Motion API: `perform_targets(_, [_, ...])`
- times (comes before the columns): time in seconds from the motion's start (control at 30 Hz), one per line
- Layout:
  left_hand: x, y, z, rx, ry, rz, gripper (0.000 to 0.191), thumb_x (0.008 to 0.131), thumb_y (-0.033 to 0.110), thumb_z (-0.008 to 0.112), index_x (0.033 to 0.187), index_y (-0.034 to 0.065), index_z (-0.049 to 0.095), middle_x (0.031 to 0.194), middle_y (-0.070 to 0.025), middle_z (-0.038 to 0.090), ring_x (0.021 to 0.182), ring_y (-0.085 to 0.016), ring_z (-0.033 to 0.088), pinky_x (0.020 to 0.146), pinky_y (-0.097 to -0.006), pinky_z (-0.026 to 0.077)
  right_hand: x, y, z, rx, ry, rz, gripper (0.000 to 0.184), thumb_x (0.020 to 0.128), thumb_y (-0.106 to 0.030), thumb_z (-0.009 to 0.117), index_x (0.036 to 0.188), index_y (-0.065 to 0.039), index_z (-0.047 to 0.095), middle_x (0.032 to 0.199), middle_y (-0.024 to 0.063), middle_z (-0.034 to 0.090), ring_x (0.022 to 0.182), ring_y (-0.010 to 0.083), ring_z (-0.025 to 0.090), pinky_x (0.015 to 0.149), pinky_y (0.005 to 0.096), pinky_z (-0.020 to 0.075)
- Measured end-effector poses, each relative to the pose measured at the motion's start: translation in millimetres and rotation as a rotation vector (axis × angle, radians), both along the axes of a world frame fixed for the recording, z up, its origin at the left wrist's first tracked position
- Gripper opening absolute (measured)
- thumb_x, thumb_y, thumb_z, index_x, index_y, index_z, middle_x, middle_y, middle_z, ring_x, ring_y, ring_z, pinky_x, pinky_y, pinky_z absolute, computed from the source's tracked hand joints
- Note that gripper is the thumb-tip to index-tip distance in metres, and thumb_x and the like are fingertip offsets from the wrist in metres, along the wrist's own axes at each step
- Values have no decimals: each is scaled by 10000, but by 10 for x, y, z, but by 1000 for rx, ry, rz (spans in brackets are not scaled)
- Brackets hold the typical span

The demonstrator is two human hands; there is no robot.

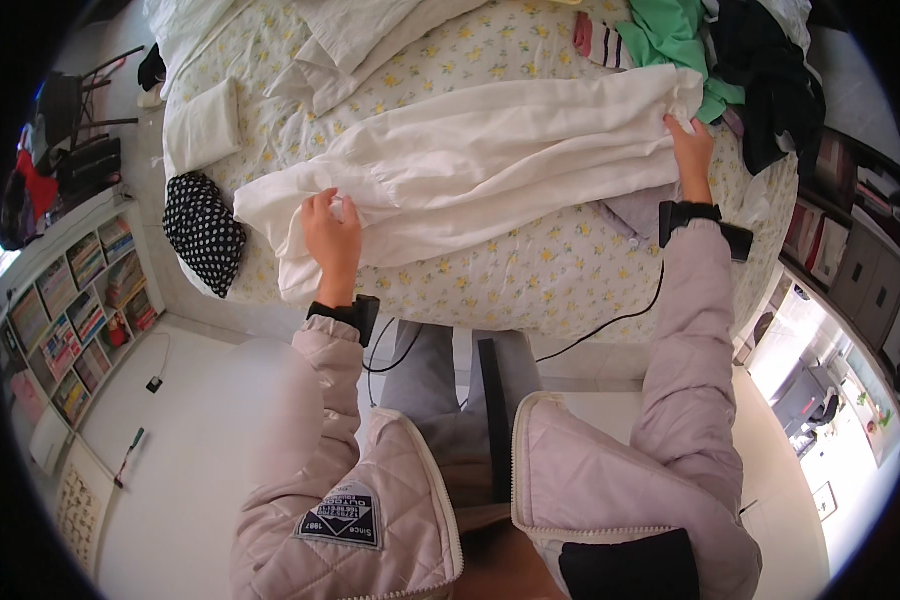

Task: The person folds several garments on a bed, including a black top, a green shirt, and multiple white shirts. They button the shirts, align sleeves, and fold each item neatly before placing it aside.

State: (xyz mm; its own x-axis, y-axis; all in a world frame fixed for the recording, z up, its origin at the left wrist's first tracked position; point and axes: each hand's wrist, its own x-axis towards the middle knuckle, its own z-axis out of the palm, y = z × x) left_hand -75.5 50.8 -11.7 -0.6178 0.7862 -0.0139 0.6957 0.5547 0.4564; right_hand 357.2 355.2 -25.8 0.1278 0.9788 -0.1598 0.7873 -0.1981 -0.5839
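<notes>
A long white cloth garment (465, 161) lies stretched lengthwise across a bed with a yellow-flowered sheet (450, 289). My left hand (331, 232) rests on the garment's left part, fingers bent and somewhat apart; whether they pinch the fabric is unclear. At the garment's far right end, my right hand (691, 150) has its thumb and fingers at the cloth's edge, with the fabric gathered between them. A greyish-mauve cloth (630, 214) shows partly from beneath the garment, near my right wrist.
A black polka-dot cloth bundle (205, 232) and a folded white cloth (206, 127) lie at the bed's left. Green (667, 37) and black clothes (769, 82) are heaped at the upper right. Black cables (622, 319) hang near the front edge. A bookshelf (82, 300) stands left.
</notes>
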Motion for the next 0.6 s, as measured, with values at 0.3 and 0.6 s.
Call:
perform_targets(0.3, [445, 295, 108, 124, -315, -55, 118, 777, 68, 611, 892, 39, 601, 877, -94, 568, 760, -236, 549, 658, -341, 455, -1883, -1691, 916, 243, -5, 505, 334, 734, -150, 631, 1055, -87, 563, 919, 97, 605, 806, 283, 594, 688, 373, 490])
perform_targets(0.6, [183, 69, 27, 27, -483, -19, 133, 786, 42, 598, 917, 29, 618, 900, -111, 585, 729, -207, 569, 579, -288, 458, -2018, -2002, 792, 4, 327, 432, 325, 798, -140, 631, 1103, -48, 565, 1095, 119, 570, 1016, 276, 542, 845, 369, 449])
